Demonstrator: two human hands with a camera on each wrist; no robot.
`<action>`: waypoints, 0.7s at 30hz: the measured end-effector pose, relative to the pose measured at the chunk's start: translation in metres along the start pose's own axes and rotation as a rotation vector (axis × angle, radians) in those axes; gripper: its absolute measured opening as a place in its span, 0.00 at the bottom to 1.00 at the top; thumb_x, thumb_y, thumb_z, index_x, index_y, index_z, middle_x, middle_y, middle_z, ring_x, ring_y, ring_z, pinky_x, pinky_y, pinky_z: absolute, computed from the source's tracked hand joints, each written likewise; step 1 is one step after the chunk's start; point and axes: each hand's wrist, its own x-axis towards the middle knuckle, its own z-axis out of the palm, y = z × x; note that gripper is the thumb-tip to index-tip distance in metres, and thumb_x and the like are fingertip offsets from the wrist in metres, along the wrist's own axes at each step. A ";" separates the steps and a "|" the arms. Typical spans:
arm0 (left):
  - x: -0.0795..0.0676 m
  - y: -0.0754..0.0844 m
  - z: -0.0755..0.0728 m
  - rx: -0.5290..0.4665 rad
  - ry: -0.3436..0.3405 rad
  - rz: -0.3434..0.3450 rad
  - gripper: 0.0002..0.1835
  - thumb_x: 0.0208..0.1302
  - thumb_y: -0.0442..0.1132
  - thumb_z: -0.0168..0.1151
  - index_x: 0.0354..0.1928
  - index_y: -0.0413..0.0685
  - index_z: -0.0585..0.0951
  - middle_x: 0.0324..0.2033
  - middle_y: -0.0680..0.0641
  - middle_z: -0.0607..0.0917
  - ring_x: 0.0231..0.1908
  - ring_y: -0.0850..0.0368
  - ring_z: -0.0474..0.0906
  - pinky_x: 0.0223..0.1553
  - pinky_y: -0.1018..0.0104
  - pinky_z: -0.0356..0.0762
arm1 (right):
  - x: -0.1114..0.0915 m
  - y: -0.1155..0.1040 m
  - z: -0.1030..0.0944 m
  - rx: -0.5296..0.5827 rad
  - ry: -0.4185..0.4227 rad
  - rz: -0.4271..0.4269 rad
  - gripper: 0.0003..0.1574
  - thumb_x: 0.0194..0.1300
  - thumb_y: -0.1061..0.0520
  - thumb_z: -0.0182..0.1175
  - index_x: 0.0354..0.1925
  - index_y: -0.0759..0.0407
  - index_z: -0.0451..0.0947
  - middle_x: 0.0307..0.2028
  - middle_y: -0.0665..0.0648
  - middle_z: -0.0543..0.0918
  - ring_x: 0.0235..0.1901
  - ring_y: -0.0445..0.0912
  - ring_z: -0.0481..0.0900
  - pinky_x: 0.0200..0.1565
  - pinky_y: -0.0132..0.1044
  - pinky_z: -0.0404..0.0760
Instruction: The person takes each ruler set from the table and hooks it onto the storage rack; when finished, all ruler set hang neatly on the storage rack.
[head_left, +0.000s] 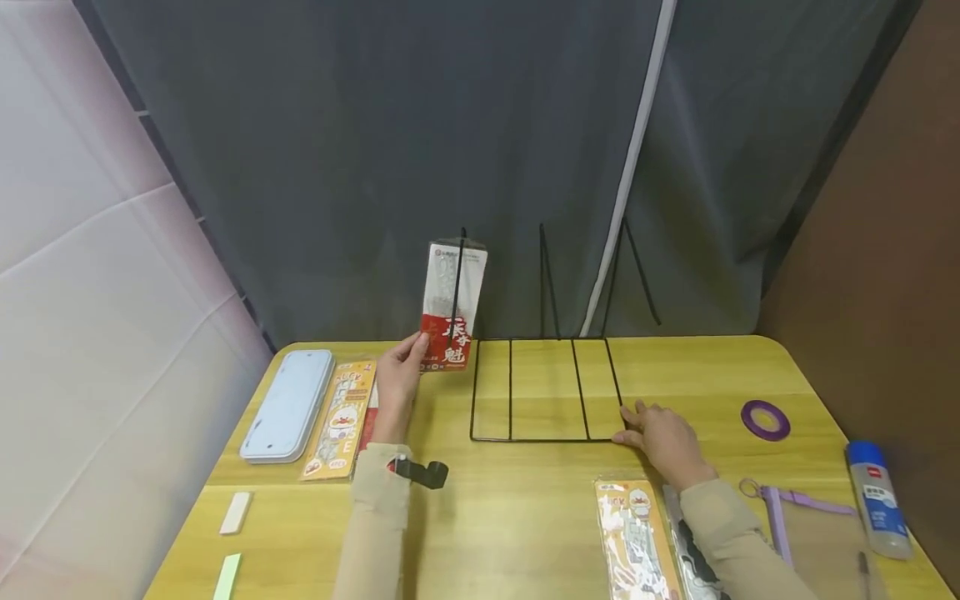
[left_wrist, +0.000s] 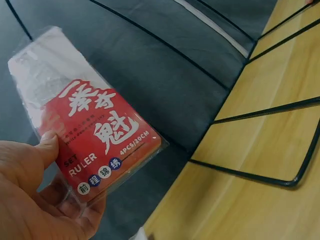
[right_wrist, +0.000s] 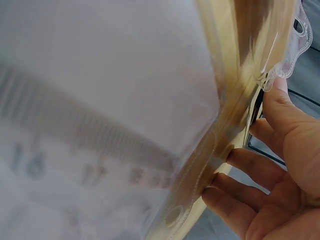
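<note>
My left hand [head_left: 397, 383] pinches a red and white ruler set packet [left_wrist: 95, 130] between thumb and fingers, at the packet's lower left edge. The packet stands nearly upright at the left upright of a black wire display stand [head_left: 540, 440], whose wire crosses in front of it in the head view. My right hand [head_left: 663, 437] grips the stand's front right corner with thumb and index finger, the other fingers [right_wrist: 252, 162] spread. Clear ruler packaging [right_wrist: 195, 150] fills much of the right wrist view.
Left on the table lie a pale tin case [head_left: 288, 404], an orange packet [head_left: 341, 425], a white eraser [head_left: 236, 512] and a green strip [head_left: 227, 577]. Right are another orange packet [head_left: 637, 542], purple tape [head_left: 765, 421], a purple-trimmed pouch [head_left: 817, 542] and a blue-capped bottle [head_left: 879, 500]. A grey curtain [head_left: 375, 150] hangs behind.
</note>
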 end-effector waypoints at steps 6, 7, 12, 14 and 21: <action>0.016 -0.007 0.012 -0.051 -0.044 -0.011 0.24 0.61 0.53 0.59 0.54 0.45 0.80 0.49 0.42 0.81 0.46 0.51 0.78 0.46 0.60 0.78 | -0.001 -0.001 0.001 -0.015 0.040 -0.018 0.34 0.55 0.44 0.64 0.55 0.62 0.74 0.56 0.74 0.70 0.45 0.70 0.74 0.35 0.55 0.80; 0.018 -0.008 0.013 -0.038 -0.049 -0.007 0.25 0.61 0.54 0.59 0.54 0.46 0.79 0.50 0.42 0.81 0.47 0.51 0.78 0.47 0.60 0.77 | 0.000 -0.001 0.001 -0.018 0.046 -0.018 0.34 0.55 0.44 0.64 0.55 0.62 0.74 0.56 0.74 0.71 0.45 0.70 0.75 0.35 0.54 0.80; 0.025 -0.012 0.016 0.021 -0.067 0.005 0.27 0.60 0.56 0.59 0.55 0.46 0.79 0.52 0.43 0.80 0.50 0.51 0.76 0.49 0.61 0.76 | -0.001 -0.001 0.001 -0.013 0.043 -0.006 0.34 0.54 0.45 0.65 0.55 0.61 0.75 0.56 0.73 0.71 0.46 0.71 0.74 0.34 0.54 0.80; 0.027 -0.014 0.017 0.044 -0.078 0.014 0.27 0.61 0.57 0.58 0.55 0.46 0.79 0.53 0.44 0.79 0.51 0.51 0.76 0.49 0.60 0.75 | -0.002 -0.001 0.001 -0.007 0.037 -0.002 0.34 0.54 0.45 0.65 0.55 0.61 0.75 0.56 0.74 0.70 0.47 0.72 0.73 0.34 0.54 0.80; 0.034 -0.014 0.023 0.111 -0.117 0.067 0.23 0.63 0.55 0.57 0.54 0.48 0.80 0.52 0.45 0.80 0.50 0.50 0.76 0.50 0.58 0.75 | 0.000 0.000 0.001 0.000 0.047 -0.003 0.35 0.54 0.44 0.65 0.55 0.61 0.74 0.56 0.73 0.70 0.45 0.70 0.74 0.32 0.51 0.80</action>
